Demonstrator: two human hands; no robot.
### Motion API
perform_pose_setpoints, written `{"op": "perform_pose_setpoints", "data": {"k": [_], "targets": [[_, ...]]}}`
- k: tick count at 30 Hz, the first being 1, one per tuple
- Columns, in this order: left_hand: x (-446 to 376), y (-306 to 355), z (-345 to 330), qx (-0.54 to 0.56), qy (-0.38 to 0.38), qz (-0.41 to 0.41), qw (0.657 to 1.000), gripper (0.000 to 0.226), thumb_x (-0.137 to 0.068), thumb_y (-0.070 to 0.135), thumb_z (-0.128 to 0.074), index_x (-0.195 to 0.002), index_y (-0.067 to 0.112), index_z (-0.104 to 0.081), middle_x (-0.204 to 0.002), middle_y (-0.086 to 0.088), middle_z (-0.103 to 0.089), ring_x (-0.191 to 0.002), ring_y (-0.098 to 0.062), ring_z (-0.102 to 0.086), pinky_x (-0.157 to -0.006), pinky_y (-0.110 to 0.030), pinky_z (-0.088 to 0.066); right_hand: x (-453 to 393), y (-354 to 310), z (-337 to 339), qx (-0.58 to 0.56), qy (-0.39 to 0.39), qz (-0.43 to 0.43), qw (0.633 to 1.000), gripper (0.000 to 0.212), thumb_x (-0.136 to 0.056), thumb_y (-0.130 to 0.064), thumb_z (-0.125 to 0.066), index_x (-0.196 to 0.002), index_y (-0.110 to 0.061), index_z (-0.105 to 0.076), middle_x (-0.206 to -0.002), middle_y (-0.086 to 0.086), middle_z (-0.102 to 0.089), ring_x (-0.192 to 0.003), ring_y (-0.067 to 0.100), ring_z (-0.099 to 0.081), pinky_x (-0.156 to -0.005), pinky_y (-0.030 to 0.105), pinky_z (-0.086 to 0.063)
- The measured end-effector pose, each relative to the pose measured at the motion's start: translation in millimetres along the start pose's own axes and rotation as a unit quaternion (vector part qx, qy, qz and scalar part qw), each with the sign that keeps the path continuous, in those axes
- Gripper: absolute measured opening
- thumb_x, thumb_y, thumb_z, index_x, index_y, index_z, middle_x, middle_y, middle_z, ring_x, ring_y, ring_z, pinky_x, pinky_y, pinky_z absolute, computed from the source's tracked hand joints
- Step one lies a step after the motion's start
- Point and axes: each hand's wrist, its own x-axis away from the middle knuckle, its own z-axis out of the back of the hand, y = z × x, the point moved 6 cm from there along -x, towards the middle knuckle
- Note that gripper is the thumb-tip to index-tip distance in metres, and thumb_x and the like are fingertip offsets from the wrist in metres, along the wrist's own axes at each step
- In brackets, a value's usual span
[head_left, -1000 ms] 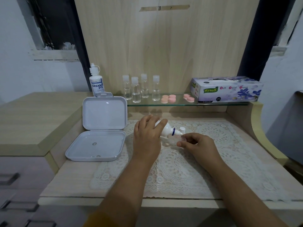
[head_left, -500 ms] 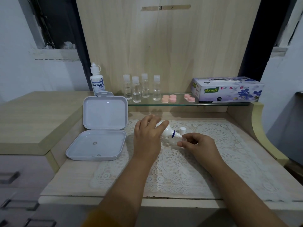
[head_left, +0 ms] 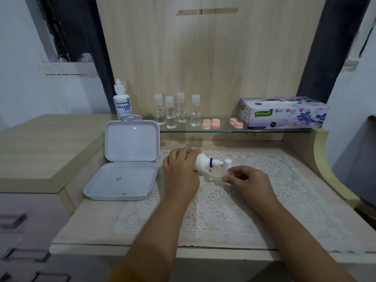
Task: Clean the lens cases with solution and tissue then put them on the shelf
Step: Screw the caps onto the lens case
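Both my forearms reach forward over the bench [head_left: 97,226], above the white lace mat [head_left: 223,210] that covers its middle. My left hand [head_left: 181,174] is curled round a white solution bottle [head_left: 203,162] and holds it tilted on its side, with the nozzle pointing to the right. The white cap [head_left: 227,163] hangs just beside the nozzle tip. My right hand [head_left: 247,181] has its fingers [head_left: 228,179] curled and pinching a small clear lens case [head_left: 218,174], which sits low over the mat, directly under the nozzle. The case is transparent, so its exact shape is hard to tell.

To the left of my left hand, an open white plastic box [head_left: 122,180] lies on the bench, its lid standing upright behind the tray. Some tiny round pieces lie inside the tray; I cannot tell what they are.

Further back is a glass shelf [head_left: 223,130]. On it, from left to right, stand a Dream Eye bottle [head_left: 123,102], four small clear bottles [head_left: 176,110] with white caps, some pink lens cases [head_left: 211,124] in two groups, and a Mysoft tissue box [head_left: 284,112] at the right end. Behind the shelf rises a light wooden panel [head_left: 203,58].
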Motion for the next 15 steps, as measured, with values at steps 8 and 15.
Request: {"op": "perform_pose_setpoints", "data": {"k": [8, 15], "targets": [[0.7, -4.9, 3.0, -0.025, 0.001, 0.008, 1.000, 0.054, -0.055, -0.003, -0.076, -0.100, 0.024, -0.069, -0.102, 0.003, -0.064, -0.100, -0.025, -0.054, -0.084, -0.041, -0.040, -0.3, 1.4, 0.9, 0.005, 0.010, -0.006, 1.000, 0.027, -0.076, -0.030, -0.078, -0.100, -0.019, -0.072, -0.087, -0.006, -0.069, -0.083, 0.007, -0.063, -0.068, 0.014, -0.045], [-0.2, -7.3, 1.8, -0.039, -0.013, 0.005, 0.999, 0.060, -0.048, 0.000, -0.082, -0.100, 0.026, -0.069, -0.103, 0.003, -0.063, -0.102, -0.024, -0.054, -0.085, -0.043, -0.040, 0.3, 2.2, 0.9, -0.004, 0.011, -0.010, 1.000, 0.029, -0.075, -0.029, -0.079, -0.100, -0.018, -0.072, -0.086, -0.006, -0.068, -0.083, 0.007, -0.063, -0.069, 0.015, -0.044]]}}
